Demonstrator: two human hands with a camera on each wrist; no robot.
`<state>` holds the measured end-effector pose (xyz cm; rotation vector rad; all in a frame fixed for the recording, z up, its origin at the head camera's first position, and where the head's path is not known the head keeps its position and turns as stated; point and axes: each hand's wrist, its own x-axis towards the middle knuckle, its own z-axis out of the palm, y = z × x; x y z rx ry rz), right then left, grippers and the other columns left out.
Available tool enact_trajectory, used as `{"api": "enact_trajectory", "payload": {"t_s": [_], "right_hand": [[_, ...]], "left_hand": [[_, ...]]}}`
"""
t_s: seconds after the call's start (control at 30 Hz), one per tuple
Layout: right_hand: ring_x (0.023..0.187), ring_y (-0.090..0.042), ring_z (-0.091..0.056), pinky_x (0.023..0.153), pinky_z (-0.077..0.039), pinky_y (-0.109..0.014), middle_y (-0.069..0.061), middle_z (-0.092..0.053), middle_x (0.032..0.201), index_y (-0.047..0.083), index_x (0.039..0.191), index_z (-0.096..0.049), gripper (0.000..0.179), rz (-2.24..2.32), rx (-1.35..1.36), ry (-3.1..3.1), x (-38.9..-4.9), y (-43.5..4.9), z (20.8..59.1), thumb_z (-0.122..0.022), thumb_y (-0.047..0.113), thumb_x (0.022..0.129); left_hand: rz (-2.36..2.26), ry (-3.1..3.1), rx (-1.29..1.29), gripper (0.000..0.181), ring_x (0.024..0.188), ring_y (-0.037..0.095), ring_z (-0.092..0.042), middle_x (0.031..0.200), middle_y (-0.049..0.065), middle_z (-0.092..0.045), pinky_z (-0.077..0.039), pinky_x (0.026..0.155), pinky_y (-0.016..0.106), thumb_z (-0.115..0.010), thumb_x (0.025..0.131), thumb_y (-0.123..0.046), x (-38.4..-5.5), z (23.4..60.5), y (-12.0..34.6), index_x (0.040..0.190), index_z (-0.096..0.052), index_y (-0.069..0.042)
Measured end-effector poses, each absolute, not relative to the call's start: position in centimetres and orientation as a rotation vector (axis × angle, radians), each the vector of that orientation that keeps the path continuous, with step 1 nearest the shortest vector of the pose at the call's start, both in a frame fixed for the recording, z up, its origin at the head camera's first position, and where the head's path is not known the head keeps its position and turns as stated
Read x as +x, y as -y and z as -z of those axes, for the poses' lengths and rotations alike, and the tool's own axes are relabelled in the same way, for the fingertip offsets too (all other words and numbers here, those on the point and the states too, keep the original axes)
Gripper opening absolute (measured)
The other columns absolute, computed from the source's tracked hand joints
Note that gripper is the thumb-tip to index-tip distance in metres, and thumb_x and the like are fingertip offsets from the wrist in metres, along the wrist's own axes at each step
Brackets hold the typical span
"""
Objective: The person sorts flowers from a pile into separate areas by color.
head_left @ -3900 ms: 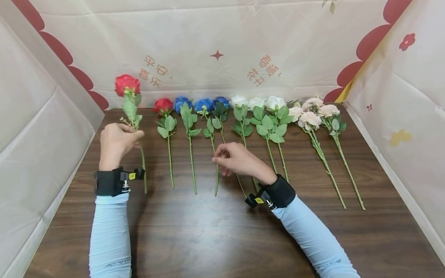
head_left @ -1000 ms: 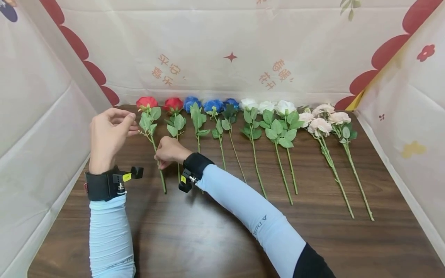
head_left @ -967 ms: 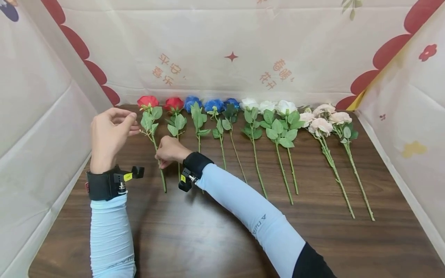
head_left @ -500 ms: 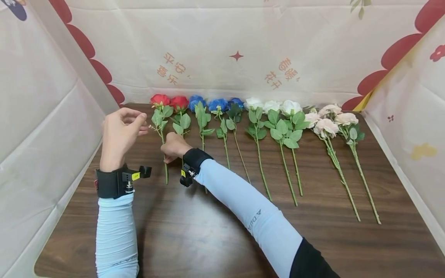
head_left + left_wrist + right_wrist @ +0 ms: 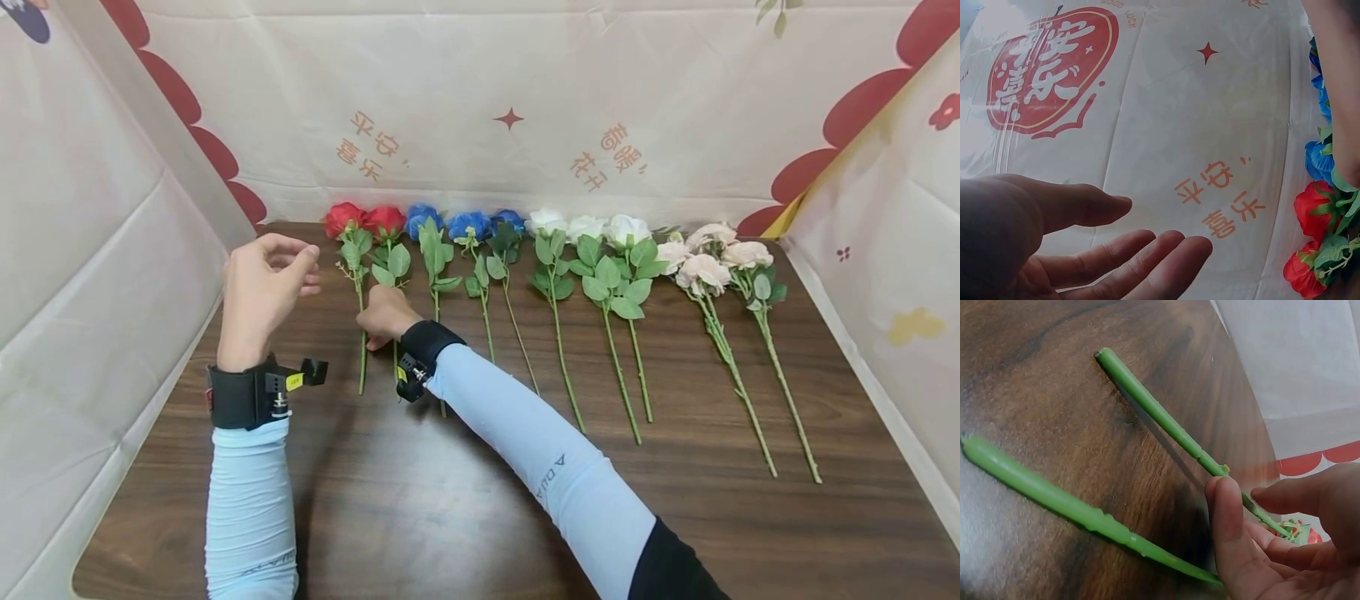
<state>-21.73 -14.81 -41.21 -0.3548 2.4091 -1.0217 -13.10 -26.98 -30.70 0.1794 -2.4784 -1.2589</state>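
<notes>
In the head view, my right hand (image 5: 387,315) pinches the stem of the leftmost red rose (image 5: 344,219), which lies on the dark wooden table (image 5: 420,517). The right wrist view shows thumb and fingers around that green stem (image 5: 1154,409), with a second stem (image 5: 1054,490) lying alongside. Just right of it is another red rose (image 5: 385,222), its stem partly hidden by my right hand. My left hand (image 5: 264,287) hovers left of the roses, holding nothing. Its thumb and fingers stand apart in the left wrist view, where both red blooms (image 5: 1313,209) show at the right edge.
Rightward along the back runs a row of blue roses (image 5: 468,226), white roses (image 5: 587,229) and pale pink flowers (image 5: 705,273), stems toward me. A printed cloth wall (image 5: 450,75) closes the back, with cloth sides left and right.
Earlier my left hand held the red rose up; it has let go and the rose lies down. My right hand moved left to its stem, and the rose shifted right, closer to the other red rose.
</notes>
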Motion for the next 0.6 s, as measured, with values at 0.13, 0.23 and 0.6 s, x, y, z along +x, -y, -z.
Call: {"api": "enact_trajectory", "payload": {"t_s": [0.13, 0.23, 0.6], "right_hand": [[0.049, -0.016, -0.064, 0.05, -0.053, -0.024, -0.005, -0.051, 0.051, 0.007, 0.063, -0.047, 0.029, 1.038, -0.37, -2.419, -21.5, 14.2, 40.8, -0.055, 0.01, 0.091], [0.05, -0.015, -0.065, 0.05, -0.052, -0.024, -0.008, -0.055, 0.05, 0.007, 0.057, -0.048, 0.035, 1.038, -0.43, -2.46, -21.1, 13.3, 40.4, -0.055, 0.013, 0.091], [0.056, -0.016, -0.065, 0.057, -0.056, -0.033, -0.014, -0.067, 0.077, 0.001, 0.094, -0.063, 0.012, 1.314, -0.681, -2.241, -17.0, 6.4, 39.4, -0.063, 0.013, 0.092]], "left_hand": [[1.222, 2.507, 0.174, 0.039, 0.066, 0.012, -0.068, 0.088, 0.013, -0.07, -0.053, 0.059, 0.019, -0.06, 0.091, -0.041, -13.3, 30.8, 26.8, 0.106, -0.066, -0.006], [1.214, 2.525, 0.168, 0.041, 0.067, 0.015, -0.069, 0.089, 0.012, -0.07, -0.053, 0.058, 0.02, -0.06, 0.091, -0.043, -13.4, 30.9, 26.7, 0.108, -0.066, -0.006], [1.135, 2.586, 0.155, 0.041, 0.065, 0.015, -0.068, 0.089, 0.011, -0.07, -0.053, 0.053, 0.02, -0.058, 0.092, -0.043, -13.2, 31.5, 27.0, 0.108, -0.066, -0.006]]}}
